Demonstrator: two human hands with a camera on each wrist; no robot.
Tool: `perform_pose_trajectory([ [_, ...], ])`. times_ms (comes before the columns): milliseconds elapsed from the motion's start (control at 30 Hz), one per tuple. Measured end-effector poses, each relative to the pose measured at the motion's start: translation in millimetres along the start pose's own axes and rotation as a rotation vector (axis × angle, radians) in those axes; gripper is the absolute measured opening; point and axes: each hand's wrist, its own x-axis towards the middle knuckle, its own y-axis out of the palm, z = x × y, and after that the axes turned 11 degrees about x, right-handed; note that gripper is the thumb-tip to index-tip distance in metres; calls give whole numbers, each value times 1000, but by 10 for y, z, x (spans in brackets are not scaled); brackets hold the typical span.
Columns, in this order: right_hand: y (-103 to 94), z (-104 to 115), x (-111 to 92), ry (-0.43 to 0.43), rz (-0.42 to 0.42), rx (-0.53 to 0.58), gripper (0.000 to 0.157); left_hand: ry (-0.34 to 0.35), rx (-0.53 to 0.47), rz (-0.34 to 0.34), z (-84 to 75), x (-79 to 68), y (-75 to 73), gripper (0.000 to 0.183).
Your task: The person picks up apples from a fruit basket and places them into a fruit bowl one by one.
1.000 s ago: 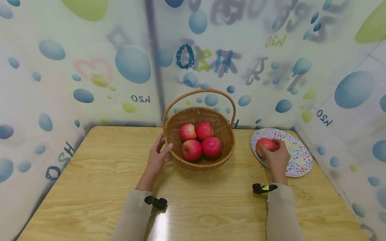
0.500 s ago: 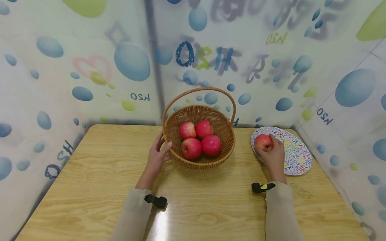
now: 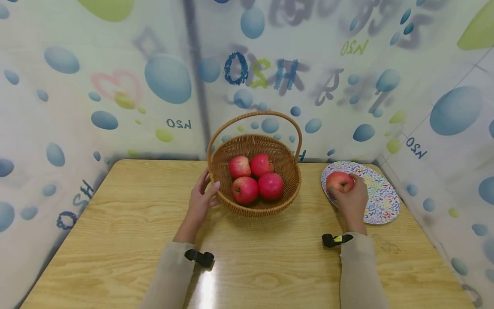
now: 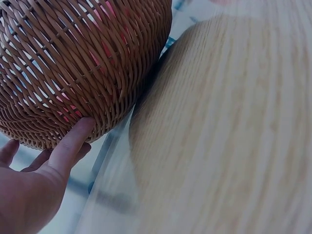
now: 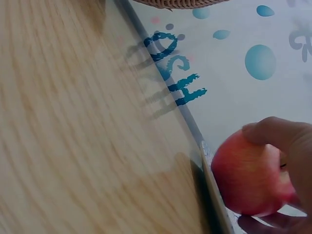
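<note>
My right hand [image 3: 352, 201] grips a red apple [image 3: 340, 182] on the left part of a patterned plate [image 3: 382, 201], in the head view. Up close in the right wrist view, thumb and fingers hold that apple [image 5: 246, 175] from opposite sides, right at the plate's edge. In the middle of the table stands a brown wicker basket [image 3: 285, 163] with a tall arched handle. Several red apples [image 3: 245, 190] lie inside it. My left hand [image 3: 199, 199] touches the basket's left side with fairly straight, spread fingers. Its fingers rest on the outer weave [image 4: 92, 73] in the left wrist view.
The light wooden table [image 3: 127, 231] ends at the back against a patterned wall [image 3: 162, 141]. Another wall [image 3: 436, 171] runs along the right side, close to the plate. The basket stands near the back edge.
The apple in my right hand has turned a little and shifted slightly on the plate, its dimple now showing. My left hand and the basket stay put; the head view has tilted slightly.
</note>
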Motion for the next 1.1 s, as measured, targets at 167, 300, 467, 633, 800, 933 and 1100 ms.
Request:
perform_pose_trajectory([
  [167,-15,1,-6,-3,-33,-5,81,4,-5,3,-8,-9,0,68],
  [300,-22,2,2,21,-55,34,84,5,-11,2,-17,-16,3,70],
  [467,-6,-13,-3,20,-54,63,74,-1,-14,4,-16,-14,5,70],
  [633,8,-29,-1,-10,-38,62,73,1,-20,8,-19,-7,5,71],
  [800,26,-74,7,-42,-19,26,71,0,-22,10,-18,-6,4,71],
  [933,49,-90,12,-60,-5,16,70,-3,-20,9,-17,-6,2,70],
  [1100,61,-73,12,-49,0,37,72,-1,-11,11,-19,-7,5,70],
])
